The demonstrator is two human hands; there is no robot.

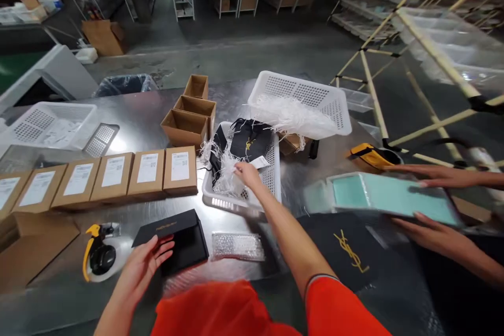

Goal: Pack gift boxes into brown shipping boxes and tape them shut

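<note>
My left hand [147,260] has its fingers spread at the lid of an open black box [183,244] at the table's near edge. My right hand [247,174] reaches into a white basket [242,202], its fingers pinched at white shredded paper [228,173]. Black bags [250,142] with gold lettering and a white card [259,163] lie in the same basket. To the right of the black box is a bubble-wrapped item [238,246].
Sealed, labelled cartons [112,176] line the left; open cartons [185,126] stand behind. Another white basket [303,89] holds shredded paper. A tape dispenser [100,254] sits front left. At right, another person's hands hold turquoise packages [405,197] above a black YSL bag [350,252].
</note>
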